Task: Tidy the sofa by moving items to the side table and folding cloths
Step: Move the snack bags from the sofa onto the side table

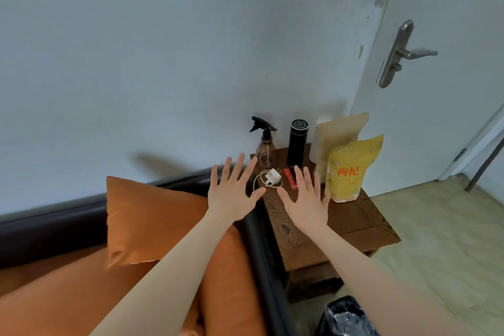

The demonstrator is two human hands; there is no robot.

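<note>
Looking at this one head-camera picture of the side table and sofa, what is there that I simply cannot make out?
- The red item on the side table: the right hand covers part of it, too small to identify.
- The pale pouch: its lower half is hidden behind the yellow bag.
- The charger cable: partly hidden behind the left hand.
- The black bin bag: cut off by the bottom edge.
- The sofa seat: both forearms block it.
</note>
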